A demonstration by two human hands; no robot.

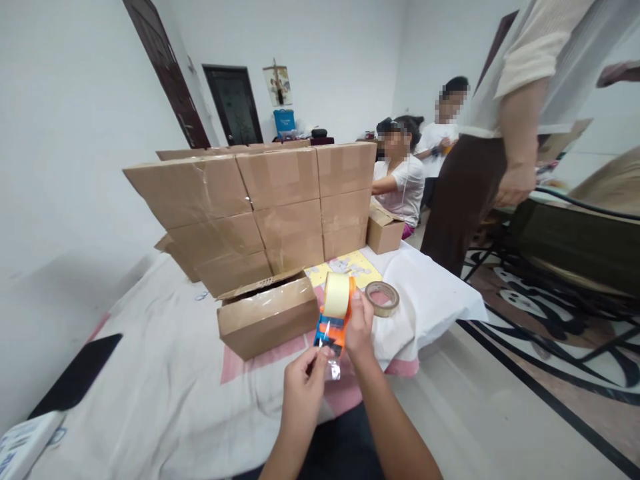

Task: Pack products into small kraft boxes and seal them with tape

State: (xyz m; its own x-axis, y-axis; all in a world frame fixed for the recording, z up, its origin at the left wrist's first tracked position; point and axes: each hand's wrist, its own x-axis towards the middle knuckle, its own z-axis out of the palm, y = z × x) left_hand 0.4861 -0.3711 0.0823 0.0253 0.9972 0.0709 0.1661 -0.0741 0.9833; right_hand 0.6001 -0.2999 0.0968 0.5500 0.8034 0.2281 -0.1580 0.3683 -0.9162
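An orange and blue tape dispenser with a pale yellow roll (pixel 337 295) is held by my right hand (pixel 359 321), whose fingers wrap round its right side. Below the dispenser's blade, my left hand (pixel 306 375) pinches the free end of clear tape (pixel 333 369). Just left of the dispenser lies a cardboard box (pixel 270 317) with a narrow gap along its top and shiny tape on it. To the right of my right hand, a roll of brown tape (pixel 382 299) lies flat on the cloth.
Stacked cardboard boxes (pixel 287 213) stand across the back of the cloth-covered table (pixel 165 373). A smaller box (pixel 385 230) sits at their right. One person (pixel 407 180) sits behind it, another is farther back, and a third (pixel 460 193) stands at the right. A black flat object (pixel 77 377) lies left.
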